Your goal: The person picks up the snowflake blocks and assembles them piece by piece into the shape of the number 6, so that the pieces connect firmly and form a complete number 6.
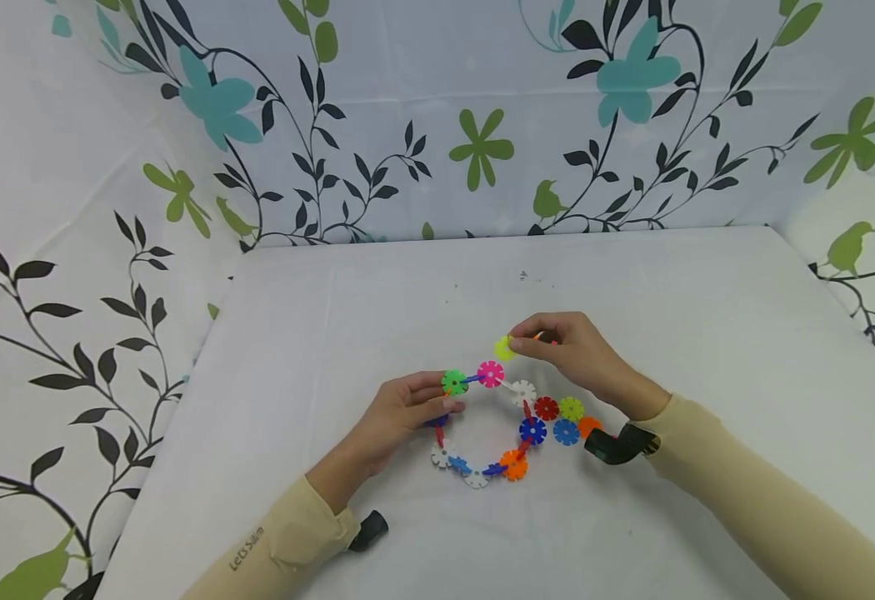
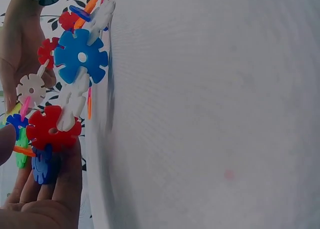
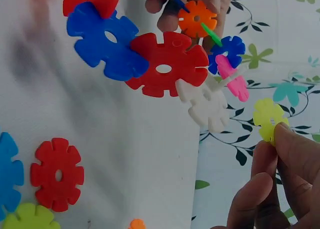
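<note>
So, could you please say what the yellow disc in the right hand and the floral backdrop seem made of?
The yellow disc: probably smooth, rigid plastic, judging by its even colour and crisp notches. The floral backdrop: likely matt printed fabric, given its soft creases, though possibly plastic sheeting.

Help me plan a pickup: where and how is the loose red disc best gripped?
Probably pinch the notched rim on its far side, coming from above: the loose red disc lies flat, while a loose blue disc and loose yellow disc crowd its near and right sides.
</note>
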Demonstrator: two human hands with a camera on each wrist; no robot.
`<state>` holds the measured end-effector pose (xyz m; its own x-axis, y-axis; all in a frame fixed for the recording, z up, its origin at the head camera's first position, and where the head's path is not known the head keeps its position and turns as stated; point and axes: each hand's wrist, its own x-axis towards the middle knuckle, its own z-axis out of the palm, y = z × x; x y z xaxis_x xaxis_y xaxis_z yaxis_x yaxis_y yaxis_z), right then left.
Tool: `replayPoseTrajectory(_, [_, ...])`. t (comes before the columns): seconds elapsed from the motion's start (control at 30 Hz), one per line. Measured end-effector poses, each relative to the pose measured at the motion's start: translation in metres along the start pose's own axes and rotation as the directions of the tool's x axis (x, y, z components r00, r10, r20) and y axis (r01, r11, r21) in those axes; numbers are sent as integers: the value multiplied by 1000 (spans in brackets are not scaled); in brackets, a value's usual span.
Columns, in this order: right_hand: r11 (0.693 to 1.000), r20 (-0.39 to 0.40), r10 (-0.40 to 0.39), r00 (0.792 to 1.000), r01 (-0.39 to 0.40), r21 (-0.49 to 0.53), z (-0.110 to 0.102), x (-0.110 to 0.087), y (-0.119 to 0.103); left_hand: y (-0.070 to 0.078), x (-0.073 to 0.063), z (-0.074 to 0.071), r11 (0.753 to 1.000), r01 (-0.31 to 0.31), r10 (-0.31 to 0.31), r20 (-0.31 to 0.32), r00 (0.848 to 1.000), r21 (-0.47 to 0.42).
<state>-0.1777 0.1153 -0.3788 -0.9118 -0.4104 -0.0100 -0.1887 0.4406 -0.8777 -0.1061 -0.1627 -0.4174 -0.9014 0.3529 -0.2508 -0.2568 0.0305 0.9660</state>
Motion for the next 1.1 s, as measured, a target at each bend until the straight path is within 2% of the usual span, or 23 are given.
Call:
replayPoseTrajectory(0.2, [996, -10, -58, 998, 57, -68, 7, 8, -2, 0, 1, 1, 1000, -15, 15, 8, 1000, -20])
replayPoseTrajectory(0.57, [961, 72, -142, 987, 155, -230, 18, 16, -17, 0, 2, 5, 1000, -10, 10, -23, 1000, -16])
replayPoseTrajectory(0.83, [952, 145, -166, 975, 197, -236, 22, 18, -18, 1, 1, 7, 996, 23, -25, -29, 999, -82])
replayPoseTrajectory(1.1, [953, 147, -178, 973, 208, -221, 27, 17, -19, -1, 0, 5, 991, 22, -25, -19, 1000, -129])
